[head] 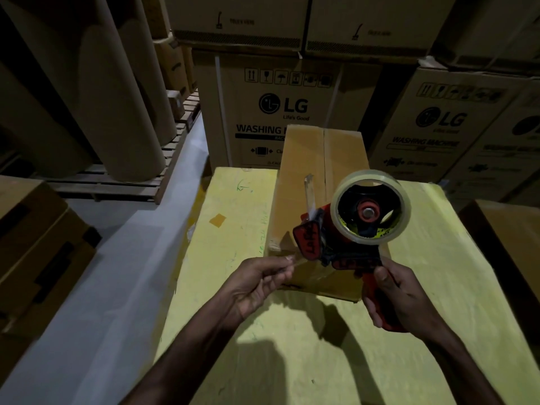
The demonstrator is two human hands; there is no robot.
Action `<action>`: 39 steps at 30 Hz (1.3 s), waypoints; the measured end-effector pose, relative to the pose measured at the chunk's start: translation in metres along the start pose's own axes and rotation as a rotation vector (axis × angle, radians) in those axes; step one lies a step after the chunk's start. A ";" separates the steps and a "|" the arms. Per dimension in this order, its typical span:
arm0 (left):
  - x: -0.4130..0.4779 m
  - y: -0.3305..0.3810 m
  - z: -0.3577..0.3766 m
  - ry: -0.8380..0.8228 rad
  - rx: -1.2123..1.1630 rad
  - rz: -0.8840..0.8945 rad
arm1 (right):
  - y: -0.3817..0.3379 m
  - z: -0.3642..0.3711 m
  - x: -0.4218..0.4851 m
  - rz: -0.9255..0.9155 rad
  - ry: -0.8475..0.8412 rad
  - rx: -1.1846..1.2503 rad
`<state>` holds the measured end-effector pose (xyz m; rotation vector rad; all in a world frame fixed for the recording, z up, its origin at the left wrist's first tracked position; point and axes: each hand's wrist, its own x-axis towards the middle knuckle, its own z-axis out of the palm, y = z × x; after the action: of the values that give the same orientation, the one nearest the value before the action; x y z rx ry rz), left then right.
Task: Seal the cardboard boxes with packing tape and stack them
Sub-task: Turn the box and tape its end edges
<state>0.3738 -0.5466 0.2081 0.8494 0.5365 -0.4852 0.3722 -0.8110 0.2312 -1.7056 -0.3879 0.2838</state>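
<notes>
One cardboard box (304, 159) lies on the yellow worktop (233, 287), its long side running away from the person and its top flaps meeting in a seam down the middle. Just in front of it, two hands work one red tape dispenser (344, 249). The right hand (406, 299) has its grip clamped round the dispenser's handle. The left hand (257, 283) pinches the loose end of the tape (295, 263) between thumb and fingertips, and the clear strip is stretched from the dispenser's mouth. One roll of clear tape (369, 175) sits on the hub, facing the camera. A red plate on the dispenser bears black marker writing that is too scrawled to read.

The worktop carries faint green scribbles, unreadable, and one small brown patch of tape (217, 220).

Behind stand two large cartons with readable print. The nearer carton (280, 106) says "LG", "Life's Good" and "WASHING", with the rest hidden by the box. The right-hand carton (438, 121) says "LG" and "WASHING MACHINE". Each has a row of handling symbols above the logo. Two more cartons (239, 21) rest on top, their print too blurred to read. At the left, tall brown rolls (117, 97) stand on a wooden pallet (122, 182).
</notes>
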 end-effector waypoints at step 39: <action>0.043 0.040 -0.021 0.263 0.591 0.216 | 0.000 -0.028 0.063 -0.086 -0.287 -0.576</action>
<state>0.4253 -0.5152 0.1921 1.5354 0.5394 -0.3356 0.4411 -0.8098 0.2378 -2.2087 -0.8123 0.3795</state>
